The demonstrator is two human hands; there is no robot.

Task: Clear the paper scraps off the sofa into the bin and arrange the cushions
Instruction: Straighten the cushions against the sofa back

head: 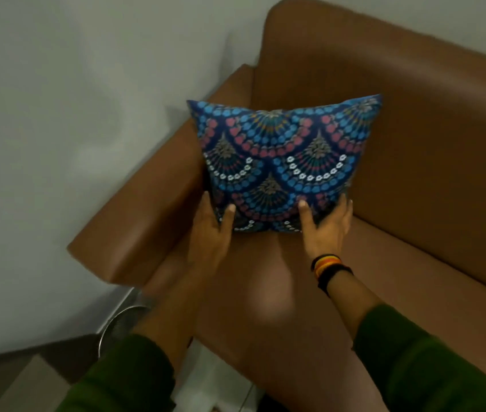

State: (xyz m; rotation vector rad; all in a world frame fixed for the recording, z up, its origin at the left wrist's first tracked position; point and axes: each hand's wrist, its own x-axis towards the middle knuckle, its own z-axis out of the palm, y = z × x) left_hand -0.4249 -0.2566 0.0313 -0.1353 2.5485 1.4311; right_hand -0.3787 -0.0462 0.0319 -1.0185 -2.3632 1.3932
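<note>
A blue patterned cushion (280, 162) stands upright in the left corner of the brown leather sofa (429, 144), leaning against the backrest beside the armrest. My left hand (210, 230) holds its lower left corner, thumb on the front face. My right hand (326, 224) grips the lower right corner the same way. Both forearms wear green sleeves, and the right wrist carries coloured bands. No paper scraps show on the visible seat.
The sofa's left armrest (135, 215) runs toward me, close to a pale wall (72, 114). A round metal rim (123, 319), perhaps a bin, sits on the floor below the armrest, partly hidden by my left arm.
</note>
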